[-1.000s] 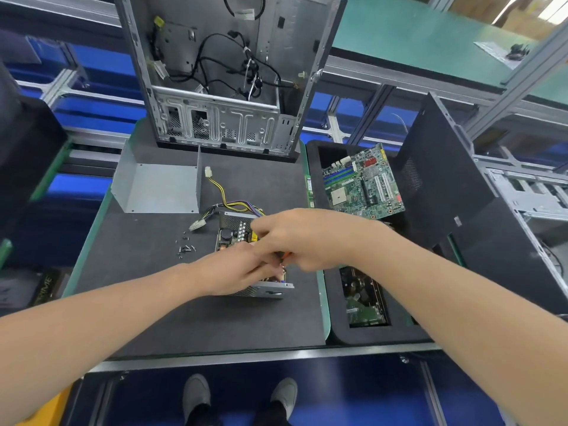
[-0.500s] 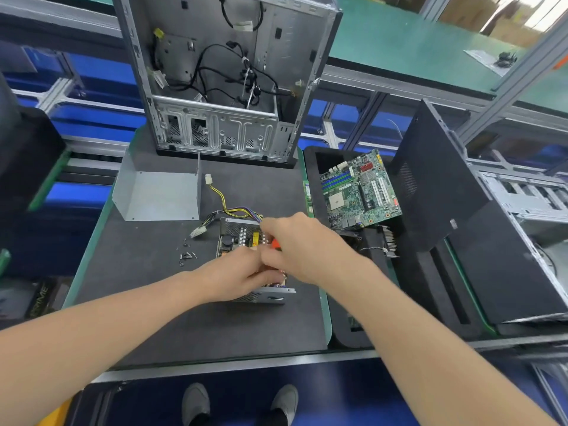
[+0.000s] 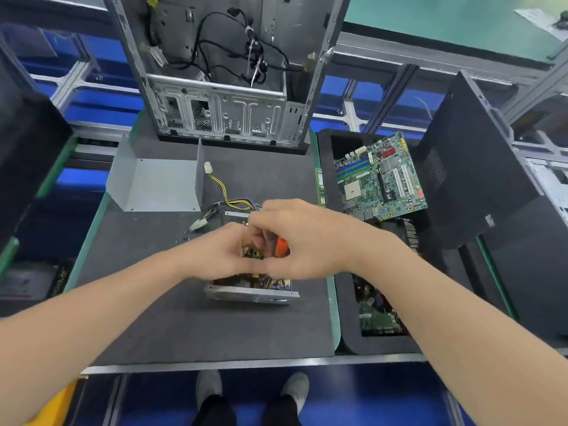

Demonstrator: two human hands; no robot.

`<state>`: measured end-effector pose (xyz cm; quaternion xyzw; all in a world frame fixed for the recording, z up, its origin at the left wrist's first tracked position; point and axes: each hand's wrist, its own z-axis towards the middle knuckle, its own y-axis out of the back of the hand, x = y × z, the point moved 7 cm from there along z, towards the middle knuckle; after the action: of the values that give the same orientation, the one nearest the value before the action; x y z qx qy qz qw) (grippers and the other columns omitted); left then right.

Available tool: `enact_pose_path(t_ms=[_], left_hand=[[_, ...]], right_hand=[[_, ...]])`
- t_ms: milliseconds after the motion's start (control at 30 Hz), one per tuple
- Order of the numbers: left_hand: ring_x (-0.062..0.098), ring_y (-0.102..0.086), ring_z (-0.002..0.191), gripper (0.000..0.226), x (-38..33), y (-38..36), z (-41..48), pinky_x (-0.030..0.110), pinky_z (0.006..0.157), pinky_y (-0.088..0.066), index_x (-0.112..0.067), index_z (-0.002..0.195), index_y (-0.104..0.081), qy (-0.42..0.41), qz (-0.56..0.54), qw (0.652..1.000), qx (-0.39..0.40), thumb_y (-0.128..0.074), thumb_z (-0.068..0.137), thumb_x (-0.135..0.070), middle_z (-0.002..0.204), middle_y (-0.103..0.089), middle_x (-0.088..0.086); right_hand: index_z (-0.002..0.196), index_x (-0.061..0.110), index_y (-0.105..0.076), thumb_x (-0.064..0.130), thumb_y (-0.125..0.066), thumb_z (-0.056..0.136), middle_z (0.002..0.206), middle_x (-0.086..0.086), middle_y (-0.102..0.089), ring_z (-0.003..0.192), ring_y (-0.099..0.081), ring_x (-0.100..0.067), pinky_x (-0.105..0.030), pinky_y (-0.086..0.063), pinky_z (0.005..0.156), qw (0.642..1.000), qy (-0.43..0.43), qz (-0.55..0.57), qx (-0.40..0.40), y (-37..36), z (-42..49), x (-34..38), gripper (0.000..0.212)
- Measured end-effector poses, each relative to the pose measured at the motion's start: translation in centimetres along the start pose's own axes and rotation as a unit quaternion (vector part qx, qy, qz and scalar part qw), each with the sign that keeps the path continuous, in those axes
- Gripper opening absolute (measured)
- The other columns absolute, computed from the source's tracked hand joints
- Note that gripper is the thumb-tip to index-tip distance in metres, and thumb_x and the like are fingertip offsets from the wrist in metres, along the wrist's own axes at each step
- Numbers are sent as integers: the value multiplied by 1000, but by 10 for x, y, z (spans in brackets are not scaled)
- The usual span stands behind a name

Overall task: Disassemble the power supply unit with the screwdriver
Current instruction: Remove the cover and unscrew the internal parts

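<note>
The opened power supply unit (image 3: 252, 290) lies on the dark mat, its circuit board showing and its coloured cable bundle (image 3: 227, 201) trailing to the back left. My right hand (image 3: 307, 241) grips the orange-handled screwdriver (image 3: 280, 246) upright over the board. Just to its left, my left hand (image 3: 221, 253) curls its fingers by the screwdriver's shaft above the board; what those fingers hold is hidden. The screwdriver's tip is hidden between the hands.
The unit's removed grey metal cover (image 3: 156, 182) stands at the back left. Loose screws (image 3: 184, 238) lie beside the white connector. An empty computer case (image 3: 224, 72) stands behind. A foam tray (image 3: 347, 342) on the right holds a motherboard (image 3: 381, 179); a black side panel (image 3: 470, 167) leans beyond it.
Both hands have shifted slightly toward the far side of the unit, so more of its near edge shows. The screwdriver's orange handle is now more visible in my right hand.
</note>
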<state>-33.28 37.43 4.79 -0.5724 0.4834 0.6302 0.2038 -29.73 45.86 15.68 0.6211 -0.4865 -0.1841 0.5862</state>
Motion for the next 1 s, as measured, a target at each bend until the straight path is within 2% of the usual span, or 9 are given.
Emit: enact_pose_path(t_ms=[167,233,333,433,567,633,733,867,1000], left_hand=[[-6,-66,81,30,4,-1,7,6,70,-47,-52,95,-68,-21,-37,999,3,-80,87,-26,88,-73,-26],[-8,-63,75,41,14,-1,10,4,66,-42,-53,92,-67,-16,-37,999,-4,-86,85,-18,83,-71,-27],[-4,-62,74,23,23,1,11,9,69,-45,-22,90,-69,10,-80,997,-7,-86,84,-9,78,-69,-15],[3,-66,79,7,17,4,10,14,70,-49,-18,86,-75,4,-77,997,-3,-82,88,-18,85,-74,-8],[17,-63,80,33,17,-1,9,34,73,-52,7,92,-73,21,-93,995,22,-77,91,-26,87,-73,6],[4,-61,73,25,15,0,8,21,69,-49,2,88,-71,14,-81,997,7,-79,91,-22,78,-71,-10],[14,-68,78,19,21,-2,10,29,73,-54,-7,92,-71,34,-90,995,-10,-76,85,-24,83,-73,2],[-5,-65,78,40,18,-3,7,6,73,-46,-45,91,-72,25,-98,995,5,-81,88,-7,86,-73,-22],[16,-71,104,41,13,-1,4,21,93,-52,-29,117,-70,11,-97,995,4,-70,95,5,110,-76,-3]], right_hand=[[89,20,-38,60,-42,100,65,2,-28,51,-25,-23,-32,-16,46,979,-120,-134,-96,4,3,-10,41],[92,21,-43,46,-49,99,70,-1,-39,59,-43,-30,-32,-28,47,989,-91,-91,-68,0,8,-14,27],[97,24,-51,34,-57,93,93,2,-54,83,-59,-27,-41,-52,66,1000,-7,-19,-2,-1,11,-9,12],[97,29,-54,20,-64,85,97,6,-52,89,-54,-17,-42,-51,75,997,41,15,71,-1,12,-4,19],[98,29,-54,0,-61,73,94,10,-51,93,-49,-15,-41,-49,77,993,59,24,100,-2,11,-6,39],[98,26,-55,14,-65,80,94,7,-50,87,-52,-16,-40,-50,73,997,56,17,58,-4,9,-6,23],[92,24,-41,49,-57,94,87,5,-48,74,-53,-27,-36,-45,62,995,-13,-81,-48,-2,11,-10,30],[86,25,-42,33,-59,91,86,4,-52,83,-59,-34,-41,-53,68,996,-54,-22,-70,-5,13,-19,19],[81,24,-51,30,-67,82,78,6,-54,75,-58,-26,-43,-53,65,993,-78,29,-88,6,8,-29,17]])
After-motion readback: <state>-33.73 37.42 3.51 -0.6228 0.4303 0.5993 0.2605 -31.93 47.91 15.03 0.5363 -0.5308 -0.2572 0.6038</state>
